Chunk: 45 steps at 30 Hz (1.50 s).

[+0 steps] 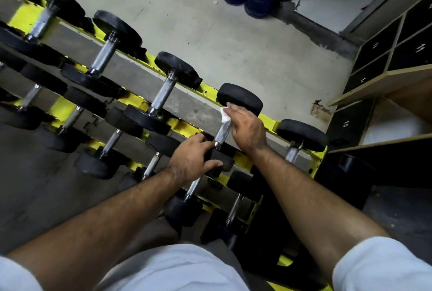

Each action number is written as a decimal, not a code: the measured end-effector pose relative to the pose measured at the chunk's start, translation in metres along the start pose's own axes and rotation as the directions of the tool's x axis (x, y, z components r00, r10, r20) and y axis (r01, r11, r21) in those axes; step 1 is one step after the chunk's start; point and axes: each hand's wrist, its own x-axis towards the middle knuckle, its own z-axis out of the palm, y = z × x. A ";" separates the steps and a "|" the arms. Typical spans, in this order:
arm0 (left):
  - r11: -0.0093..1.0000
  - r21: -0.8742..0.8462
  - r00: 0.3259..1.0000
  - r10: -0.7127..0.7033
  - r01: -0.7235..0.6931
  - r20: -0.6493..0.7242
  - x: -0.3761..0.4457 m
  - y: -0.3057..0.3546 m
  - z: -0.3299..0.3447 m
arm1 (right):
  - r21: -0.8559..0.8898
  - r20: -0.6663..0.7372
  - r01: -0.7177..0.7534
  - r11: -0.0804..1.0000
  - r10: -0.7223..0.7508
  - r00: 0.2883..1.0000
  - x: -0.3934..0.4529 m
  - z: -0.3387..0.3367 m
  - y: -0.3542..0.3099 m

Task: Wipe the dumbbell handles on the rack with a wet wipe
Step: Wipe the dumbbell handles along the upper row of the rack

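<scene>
Both arms reach up mid-frame. Left hand (194, 158) grips a black dumbbell end (219, 162). Right hand (245, 127) clamps a white wet wipe (225, 115) on its shiny handle (222, 133), on the yellow rack (268, 119).

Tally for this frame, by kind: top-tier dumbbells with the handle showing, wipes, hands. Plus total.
Top-tier dumbbells, handle showing: 5
Wet wipe: 1
Hands, left hand and right hand: 2
Total: 8
</scene>
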 end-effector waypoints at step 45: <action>0.954 -0.290 0.991 -0.102 0.074 -0.086 -0.013 -0.020 -0.004 | -0.101 0.318 0.445 0.890 -0.395 0.862 -0.014 0.002 0.041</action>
